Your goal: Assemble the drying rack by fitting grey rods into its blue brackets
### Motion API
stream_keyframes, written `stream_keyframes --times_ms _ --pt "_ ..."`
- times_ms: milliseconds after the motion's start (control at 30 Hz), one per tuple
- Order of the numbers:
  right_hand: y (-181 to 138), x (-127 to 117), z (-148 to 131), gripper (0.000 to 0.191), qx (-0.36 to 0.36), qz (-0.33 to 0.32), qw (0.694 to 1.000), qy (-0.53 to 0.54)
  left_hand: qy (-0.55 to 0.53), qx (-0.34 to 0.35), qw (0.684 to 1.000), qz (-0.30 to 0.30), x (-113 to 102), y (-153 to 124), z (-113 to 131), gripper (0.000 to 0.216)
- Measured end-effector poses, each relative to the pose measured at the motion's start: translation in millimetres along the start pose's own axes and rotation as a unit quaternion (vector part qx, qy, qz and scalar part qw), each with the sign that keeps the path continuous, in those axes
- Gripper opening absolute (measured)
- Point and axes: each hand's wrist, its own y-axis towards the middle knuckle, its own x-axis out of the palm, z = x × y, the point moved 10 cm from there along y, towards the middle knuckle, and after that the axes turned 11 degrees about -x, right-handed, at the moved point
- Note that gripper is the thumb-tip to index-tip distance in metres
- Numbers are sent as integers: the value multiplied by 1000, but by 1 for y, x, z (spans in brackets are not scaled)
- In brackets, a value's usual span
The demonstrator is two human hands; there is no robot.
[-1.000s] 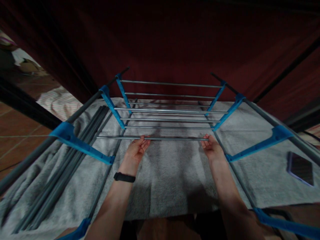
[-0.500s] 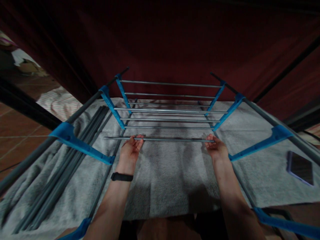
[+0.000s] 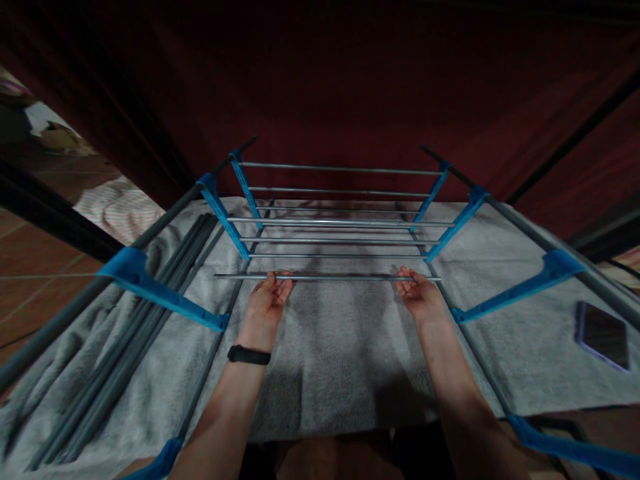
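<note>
A thin grey metal rod (image 3: 340,277) lies crosswise between both my hands, just in front of a rack frame with blue plastic side pieces (image 3: 223,217) and several rods fitted across. My left hand (image 3: 266,303), with a black band on its wrist, pinches the rod left of its middle. My right hand (image 3: 417,297) holds it near its right end. The rod's right tip sits close to the right blue side piece (image 3: 453,230); its left tip stops short of the left one.
A grey towel (image 3: 340,353) covers the surface under the frame. Several loose grey rods (image 3: 135,333) lie at the left. A phone (image 3: 603,337) rests at the right. More blue brackets (image 3: 160,293) stick out from the long side poles. A dark red cloth hangs behind.
The rod has slid to the right between my hands, its right tip now reaching towards the right blue side piece. My right hand moved slightly left along it.
</note>
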Motion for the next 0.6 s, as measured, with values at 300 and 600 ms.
stream_keyframes --times_ms 300,600 --pt "-13 18 26 22 9 -73 997 -29 16 -4 1000 18 -3 2 -6 25" --pt "-12 24 26 20 -10 -98 995 -6 4 -34 999 19 -2 5 -5 28"
